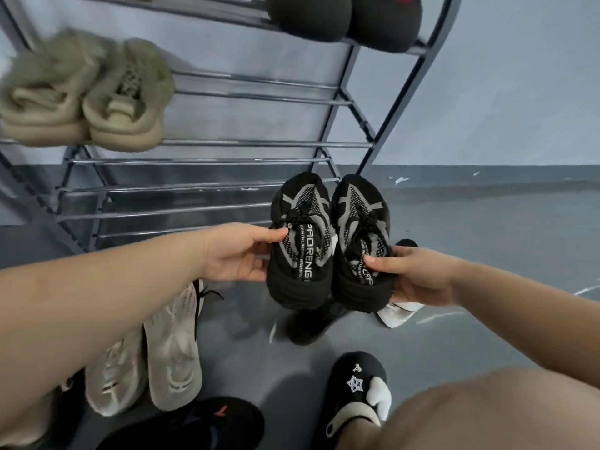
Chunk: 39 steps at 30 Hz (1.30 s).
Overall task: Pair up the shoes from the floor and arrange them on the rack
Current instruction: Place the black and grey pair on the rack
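Observation:
I hold a pair of black and grey knit sneakers side by side in the air, toes towards the rack. My left hand (238, 253) grips the left sneaker (300, 245) at its side, thumb on the laces. My right hand (417, 276) grips the right sneaker (358, 245) near the heel, thumb on top. The metal shoe rack (259, 144) stands just beyond them. A beige pair (87, 95) sits on its middle shelf at the left, and a black pair (344, 17) on the shelf above at the right.
On the grey floor lie two pale sneakers sole-up (152, 349), a black sneaker with a red mark (194, 423), a dark shoe (311, 323) under the held pair and a white shoe (399, 311). My foot wears a black slipper (355, 394).

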Each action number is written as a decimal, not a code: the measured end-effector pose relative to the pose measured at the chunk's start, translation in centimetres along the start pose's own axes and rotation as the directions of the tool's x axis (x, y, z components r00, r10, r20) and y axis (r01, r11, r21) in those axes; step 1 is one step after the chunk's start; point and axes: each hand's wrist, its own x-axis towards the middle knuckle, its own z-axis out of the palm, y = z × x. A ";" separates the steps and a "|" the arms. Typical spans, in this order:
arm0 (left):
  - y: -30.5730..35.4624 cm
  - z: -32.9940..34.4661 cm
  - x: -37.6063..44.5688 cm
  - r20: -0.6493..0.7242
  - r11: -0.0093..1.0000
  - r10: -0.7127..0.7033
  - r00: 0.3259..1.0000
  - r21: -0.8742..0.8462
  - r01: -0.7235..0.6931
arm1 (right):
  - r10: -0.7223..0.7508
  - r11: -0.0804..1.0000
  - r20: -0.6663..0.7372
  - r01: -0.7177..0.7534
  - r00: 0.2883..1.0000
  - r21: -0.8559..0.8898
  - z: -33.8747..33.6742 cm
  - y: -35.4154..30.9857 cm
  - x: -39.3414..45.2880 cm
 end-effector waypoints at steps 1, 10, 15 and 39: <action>0.9 0.3 -0.6 0.007 1.000 0.012 1.000 0.025 -0.013 | -0.020 1.000 -0.007 0.020 1.000 0.000 0.2 -0.6 -0.7; 6.3 1.3 -6.0 -0.017 0.968 0.045 0.999 0.247 -0.040 | -0.129 0.991 -0.007 0.129 0.992 -0.029 3.4 -4.5 -5.1; 7.6 0.5 -7.2 -0.078 0.977 0.123 0.989 0.186 -0.107 | -0.238 0.970 -0.092 0.241 0.967 0.023 5.2 -6.5 -5.0; 8.1 3.0 0.2 -0.365 0.902 0.329 0.871 -0.152 -0.404 | -0.319 0.834 -0.465 0.477 0.826 0.276 4.0 -7.7 2.6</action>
